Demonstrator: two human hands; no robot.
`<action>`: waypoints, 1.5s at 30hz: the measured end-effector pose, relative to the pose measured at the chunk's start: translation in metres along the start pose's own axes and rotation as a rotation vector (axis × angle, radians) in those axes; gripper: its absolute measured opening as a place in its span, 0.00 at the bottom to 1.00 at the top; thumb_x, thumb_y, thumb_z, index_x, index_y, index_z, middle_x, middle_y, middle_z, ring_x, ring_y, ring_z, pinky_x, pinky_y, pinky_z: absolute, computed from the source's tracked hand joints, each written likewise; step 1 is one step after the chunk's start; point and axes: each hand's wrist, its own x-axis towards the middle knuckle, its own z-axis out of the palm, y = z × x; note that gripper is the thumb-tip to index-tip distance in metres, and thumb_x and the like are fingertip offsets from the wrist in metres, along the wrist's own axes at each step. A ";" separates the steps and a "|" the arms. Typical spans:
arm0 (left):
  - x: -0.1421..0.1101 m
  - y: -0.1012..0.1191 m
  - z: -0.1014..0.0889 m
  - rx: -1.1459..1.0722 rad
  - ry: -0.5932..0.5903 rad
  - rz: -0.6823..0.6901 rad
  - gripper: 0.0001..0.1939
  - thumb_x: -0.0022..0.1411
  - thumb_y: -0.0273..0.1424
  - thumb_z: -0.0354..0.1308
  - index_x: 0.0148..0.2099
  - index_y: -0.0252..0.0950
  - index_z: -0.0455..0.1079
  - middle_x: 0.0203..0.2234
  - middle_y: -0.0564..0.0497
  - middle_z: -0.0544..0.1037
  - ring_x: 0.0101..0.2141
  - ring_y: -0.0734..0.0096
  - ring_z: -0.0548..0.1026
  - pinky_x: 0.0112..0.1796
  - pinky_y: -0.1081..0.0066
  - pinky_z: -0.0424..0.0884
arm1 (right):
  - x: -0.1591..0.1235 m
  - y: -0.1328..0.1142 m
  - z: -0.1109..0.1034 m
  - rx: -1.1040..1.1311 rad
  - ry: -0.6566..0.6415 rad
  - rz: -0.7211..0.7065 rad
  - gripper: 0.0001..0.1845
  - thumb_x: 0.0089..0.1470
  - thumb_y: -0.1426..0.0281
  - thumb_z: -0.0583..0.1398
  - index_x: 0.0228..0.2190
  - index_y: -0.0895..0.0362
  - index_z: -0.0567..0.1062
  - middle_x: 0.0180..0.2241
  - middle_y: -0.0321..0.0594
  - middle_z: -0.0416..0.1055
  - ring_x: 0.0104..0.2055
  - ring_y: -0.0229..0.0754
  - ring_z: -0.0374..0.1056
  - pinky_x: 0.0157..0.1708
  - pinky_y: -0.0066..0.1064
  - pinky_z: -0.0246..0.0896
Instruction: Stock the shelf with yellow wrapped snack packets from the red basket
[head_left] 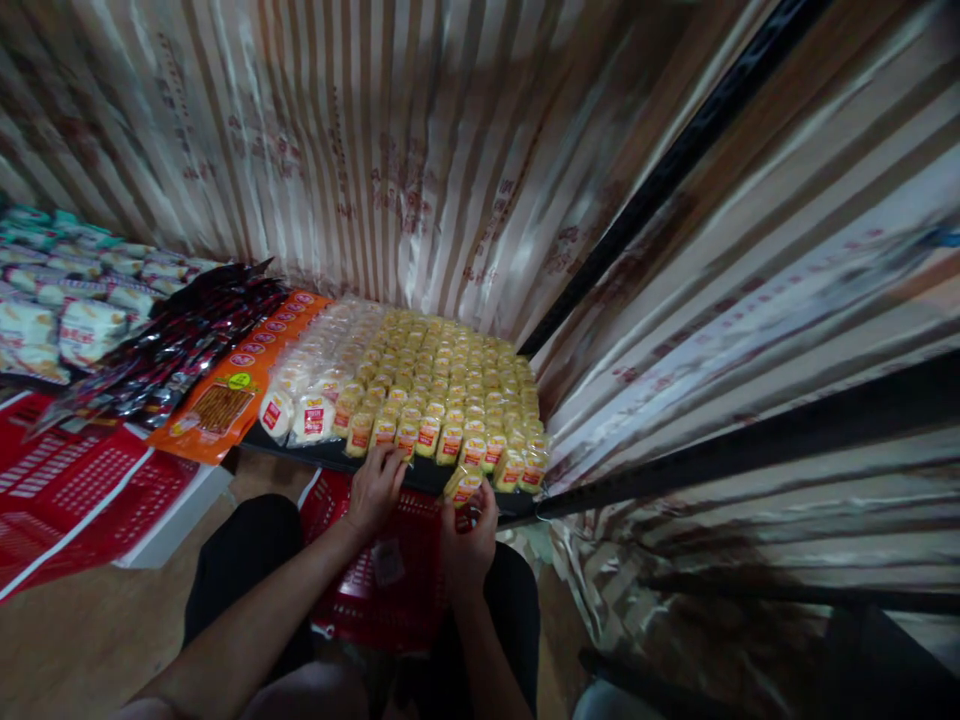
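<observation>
Rows of small yellow wrapped snack packets [442,360] with red-and-white labels stand packed on a dark shelf [330,455]. At the front edge, my left hand [377,490] has its fingers bent round the lower part of a front-row packet [406,436]. My right hand [471,540] pinches a single yellow snack packet [463,487] between thumb and fingers, tilted just in front of the row. Left of the yellow ones are white round wrapped packets [313,420]. Below my hands, between my knees, is a red perforated basket [382,590].
Farther left on the shelf lie an orange snack bag [225,400], dark shiny packets [195,335] and white bags [94,330]. Another red basket [67,500] stands at left. Striped sheeting [360,140] hangs behind; black metal bars [660,180] run along the right.
</observation>
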 end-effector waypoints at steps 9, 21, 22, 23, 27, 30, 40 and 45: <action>-0.004 -0.001 -0.003 -0.013 -0.014 0.068 0.12 0.61 0.26 0.51 0.48 0.35 0.64 0.39 0.45 0.70 0.40 0.68 0.71 0.38 0.71 0.73 | 0.010 0.009 -0.014 -0.052 0.035 -0.020 0.30 0.52 0.59 0.56 0.53 0.60 0.60 0.40 0.49 0.68 0.39 0.43 0.67 0.38 0.33 0.66; -0.003 -0.001 -0.007 -0.029 -0.086 0.064 0.12 0.63 0.28 0.48 0.48 0.37 0.66 0.40 0.45 0.71 0.41 0.68 0.72 0.39 0.71 0.73 | 0.005 0.009 -0.024 -0.067 0.040 -0.011 0.29 0.54 0.58 0.53 0.53 0.61 0.60 0.41 0.50 0.67 0.41 0.44 0.66 0.42 0.35 0.64; -0.001 0.000 -0.006 -0.019 -0.089 0.056 0.12 0.63 0.29 0.48 0.48 0.38 0.66 0.40 0.45 0.71 0.41 0.68 0.72 0.39 0.71 0.73 | 0.006 0.010 -0.025 -0.074 0.045 -0.007 0.29 0.53 0.58 0.53 0.53 0.61 0.61 0.41 0.49 0.67 0.41 0.44 0.66 0.41 0.35 0.64; 0.000 0.000 -0.004 -0.011 -0.091 0.052 0.11 0.63 0.29 0.48 0.47 0.37 0.67 0.40 0.45 0.71 0.40 0.67 0.72 0.39 0.70 0.73 | 0.007 0.011 -0.026 -0.082 0.050 -0.004 0.30 0.53 0.57 0.54 0.53 0.61 0.61 0.40 0.49 0.67 0.40 0.44 0.66 0.40 0.34 0.64; 0.002 0.001 -0.001 0.014 -0.096 0.057 0.11 0.63 0.29 0.49 0.46 0.36 0.67 0.40 0.45 0.71 0.40 0.66 0.72 0.38 0.70 0.73 | 0.016 0.009 -0.028 -0.109 0.055 0.007 0.31 0.51 0.58 0.55 0.53 0.61 0.61 0.40 0.49 0.68 0.40 0.45 0.66 0.41 0.35 0.62; 0.000 0.002 -0.002 0.003 -0.110 0.063 0.12 0.62 0.28 0.48 0.48 0.37 0.66 0.40 0.45 0.70 0.42 0.66 0.72 0.39 0.70 0.73 | 0.021 0.003 -0.028 -0.123 0.049 0.036 0.30 0.51 0.59 0.54 0.52 0.62 0.61 0.40 0.49 0.69 0.41 0.46 0.66 0.41 0.36 0.61; -0.007 -0.004 -0.006 -0.069 -0.161 0.077 0.16 0.62 0.24 0.46 0.51 0.37 0.64 0.43 0.44 0.68 0.43 0.66 0.71 0.41 0.69 0.73 | 0.022 0.003 -0.028 -0.096 0.058 0.101 0.29 0.51 0.59 0.55 0.51 0.62 0.62 0.38 0.48 0.70 0.40 0.46 0.67 0.40 0.34 0.61; -0.007 -0.003 -0.003 -0.084 -0.165 0.075 0.16 0.62 0.25 0.46 0.52 0.37 0.64 0.44 0.44 0.69 0.44 0.66 0.71 0.41 0.68 0.73 | 0.017 0.001 -0.027 -0.067 0.034 0.082 0.28 0.50 0.60 0.55 0.50 0.61 0.63 0.39 0.48 0.69 0.40 0.46 0.66 0.40 0.35 0.61</action>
